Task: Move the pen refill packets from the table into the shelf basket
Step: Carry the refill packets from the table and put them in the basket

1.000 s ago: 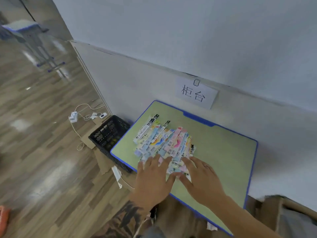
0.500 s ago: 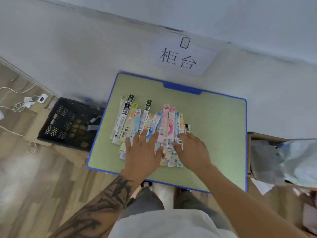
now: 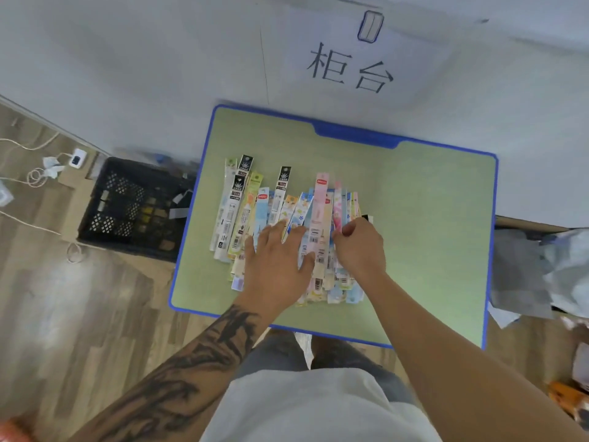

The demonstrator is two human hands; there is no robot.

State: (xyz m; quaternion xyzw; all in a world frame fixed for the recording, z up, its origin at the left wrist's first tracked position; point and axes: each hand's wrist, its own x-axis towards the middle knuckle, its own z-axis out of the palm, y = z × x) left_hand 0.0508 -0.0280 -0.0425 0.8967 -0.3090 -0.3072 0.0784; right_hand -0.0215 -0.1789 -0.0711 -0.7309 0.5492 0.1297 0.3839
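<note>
Since half a second ago the right hand [image 3: 358, 247] has changed from lying flat to curling its fingers at the right side of the pen refill packets [image 3: 287, 224]; the gathering looks begun. Whether that grip actually pinches a packet cannot be told. Left hand [image 3: 275, 260] lies flat, fingers spread, pressing the pile. All packets lie mid-bench [image 3: 430, 218]; no shelf basket in view. Black crate [image 3: 134, 205] sits left on the floor.
</note>
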